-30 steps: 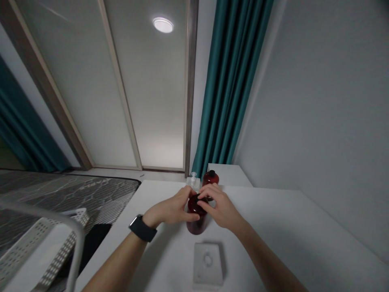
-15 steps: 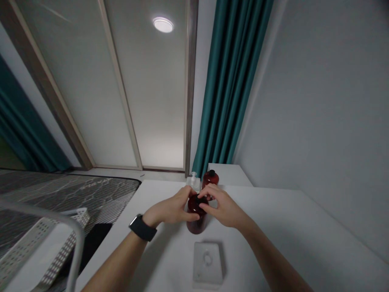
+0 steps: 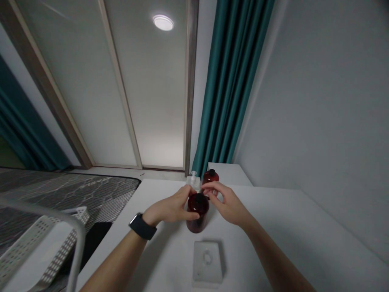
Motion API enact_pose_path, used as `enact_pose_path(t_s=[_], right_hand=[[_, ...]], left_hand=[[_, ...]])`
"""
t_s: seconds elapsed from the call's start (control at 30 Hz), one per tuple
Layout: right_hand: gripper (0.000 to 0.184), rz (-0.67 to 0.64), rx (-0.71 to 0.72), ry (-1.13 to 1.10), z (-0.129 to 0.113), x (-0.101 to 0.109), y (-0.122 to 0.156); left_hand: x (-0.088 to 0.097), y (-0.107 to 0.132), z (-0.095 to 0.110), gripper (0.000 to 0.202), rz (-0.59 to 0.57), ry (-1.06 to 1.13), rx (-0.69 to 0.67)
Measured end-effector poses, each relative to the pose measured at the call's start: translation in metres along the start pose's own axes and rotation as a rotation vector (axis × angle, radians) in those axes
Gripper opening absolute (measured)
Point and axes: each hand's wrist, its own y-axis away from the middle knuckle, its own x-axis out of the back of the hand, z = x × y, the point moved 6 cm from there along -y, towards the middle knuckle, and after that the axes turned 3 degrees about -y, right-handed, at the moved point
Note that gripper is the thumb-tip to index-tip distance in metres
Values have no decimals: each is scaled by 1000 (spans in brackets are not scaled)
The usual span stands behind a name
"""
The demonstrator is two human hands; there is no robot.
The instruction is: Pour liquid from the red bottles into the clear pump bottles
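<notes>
A dark red bottle [image 3: 197, 215] with a black cap stands upright on the white table [image 3: 273, 227]. My left hand [image 3: 170, 209], with a black watch on the wrist, is wrapped round the bottle's left side and neck. My right hand [image 3: 227, 202] hovers just right of the cap with its fingers spread and nothing in them. Behind stand a second dark red bottle [image 3: 210, 177] and a small white pump bottle [image 3: 193, 181].
A flat white square plate [image 3: 207, 262] lies on the table in front of the bottle. At the left are a white perforated basket [image 3: 33, 251], a metal rail and a grey patterned mat [image 3: 60, 190]. Teal curtains [image 3: 231, 89] and a wall stand behind and right.
My right hand has lifted off the bottle's cap and drawn back to the right, with its fingers opening. My left hand still holds the bottle.
</notes>
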Motion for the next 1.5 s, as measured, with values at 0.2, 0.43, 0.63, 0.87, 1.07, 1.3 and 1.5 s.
enact_pose_path(t_s=[0.2,0.43,0.63,0.87,1.07,1.3,1.5], right_hand=[[23,-1,-2,-12,3,-2,0],[33,-114,22,48,5,-11,4],[21,-128,-32,69,14,-13,5],[36,-254,-31,0,25,-12,8],[54,-281,-97,-43,30,-20,13],[76,-201,-152,-165,38,-34,12],[85,-120,-169,1,23,-23,9]], left_hand=[[1,1,1,48,10,0,-16],[0,1,1,48,17,-15,-6],[-1,0,1,47,37,-75,-41],[12,4,13,44,79,-160,-108],[17,3,32,18,250,-236,-174],[12,-4,30,24,319,-353,-121],[17,-2,31,28,433,-295,-94]])
